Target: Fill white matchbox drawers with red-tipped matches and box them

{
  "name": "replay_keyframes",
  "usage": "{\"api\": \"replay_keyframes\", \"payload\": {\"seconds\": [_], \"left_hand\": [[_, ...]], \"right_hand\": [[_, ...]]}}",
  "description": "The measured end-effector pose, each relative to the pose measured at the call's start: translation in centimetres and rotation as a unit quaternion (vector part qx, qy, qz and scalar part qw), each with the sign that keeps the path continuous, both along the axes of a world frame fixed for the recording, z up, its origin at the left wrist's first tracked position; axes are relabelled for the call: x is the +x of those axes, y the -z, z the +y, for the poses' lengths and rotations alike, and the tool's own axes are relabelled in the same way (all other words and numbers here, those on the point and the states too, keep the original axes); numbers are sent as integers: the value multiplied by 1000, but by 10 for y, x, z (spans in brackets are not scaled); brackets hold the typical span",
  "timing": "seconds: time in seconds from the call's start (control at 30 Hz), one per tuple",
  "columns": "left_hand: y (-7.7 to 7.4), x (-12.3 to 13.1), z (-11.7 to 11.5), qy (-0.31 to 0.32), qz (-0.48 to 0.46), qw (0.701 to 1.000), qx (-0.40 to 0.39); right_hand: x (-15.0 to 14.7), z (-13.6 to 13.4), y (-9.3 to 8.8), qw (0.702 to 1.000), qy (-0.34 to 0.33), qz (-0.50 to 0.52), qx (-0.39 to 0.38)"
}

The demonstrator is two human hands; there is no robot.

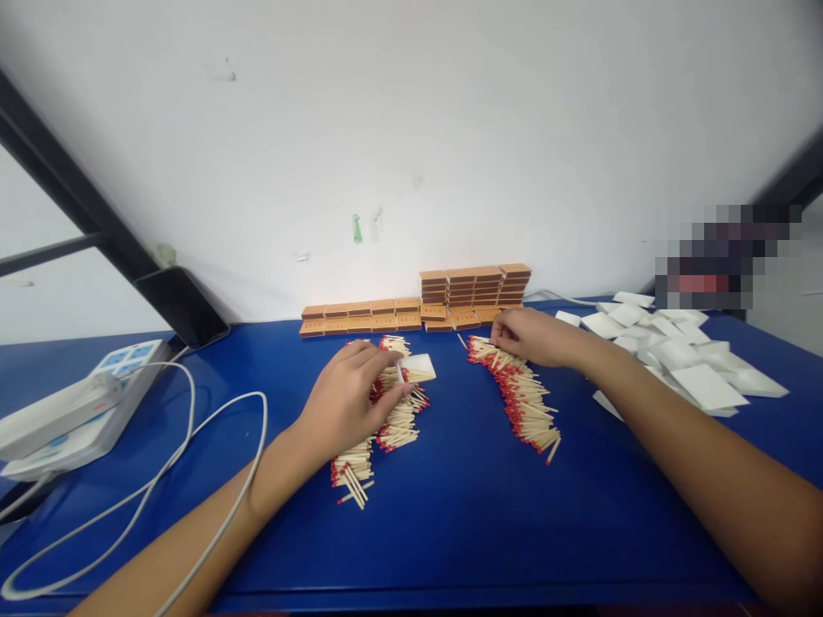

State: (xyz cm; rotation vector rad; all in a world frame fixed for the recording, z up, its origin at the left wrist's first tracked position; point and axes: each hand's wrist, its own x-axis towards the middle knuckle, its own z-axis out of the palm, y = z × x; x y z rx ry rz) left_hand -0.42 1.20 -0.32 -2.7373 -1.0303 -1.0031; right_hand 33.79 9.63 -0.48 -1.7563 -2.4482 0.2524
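Holding a tray (420, 363), the left hand (351, 390) half-curls; the right hand (528, 334), at two o'clock, bunches over matches (524, 398), grip unclear.

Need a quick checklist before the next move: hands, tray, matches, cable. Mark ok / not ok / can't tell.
1. White tray gripped by the left hand: ok, thumb and fingers hold it.
2. Matches inside the tray: ok, some lie in it; count too small to tell.
3. Right hand at the right-hand match pile: ok, at its far end.
4. Match pinched in the right hand: cannot tell, fingertips hide it.
5. Heads in the right-hand match pile facing one way: ok, mostly left.
6. White cable out of the left forearm's way: not ok, they cross in this view.
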Motion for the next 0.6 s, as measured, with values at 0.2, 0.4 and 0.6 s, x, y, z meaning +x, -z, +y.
{"api": "replay_keyframes", "payload": {"seconds": [0.2,0.4,0.6], "left_hand": [[-1,1,-1,-3,-2,1000,3],[-1,2,-2,0,-2,1000,4],[-3,5,-5,14,0,1000,-9]], "right_hand": [[-10,-17,-20,995,-51,18,86],[-59,-62,-35,980,-147,111,71],[-85,-84,-24,974,-180,112,84]]}}
